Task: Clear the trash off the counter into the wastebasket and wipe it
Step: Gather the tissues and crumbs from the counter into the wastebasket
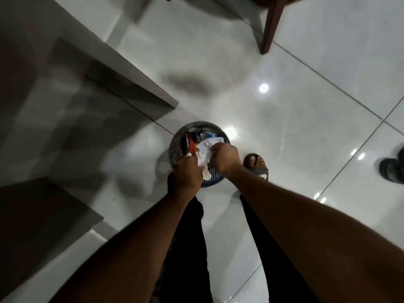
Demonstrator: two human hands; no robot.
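A round mesh wastebasket (pixel 177 142) stands on the floor at my feet, with red and blue wrappers (pixel 192 139) inside it. Both hands are directly above its opening. My left hand (pixel 188 171) and my right hand (pixel 225 159) together grip a crumpled white paper (pixel 205 152), which hangs between them over the basket. The near rim of the basket is hidden behind my hands.
A grey counter corner (pixel 122 68) juts in from the upper left, with a lower dark surface (pixel 43 215) at the left. A wooden chair leg (pixel 271 29) stands at the top. My sandalled foot (pixel 256 164) is beside the basket; a dark shoe (pixel 391 169) is at the right edge.
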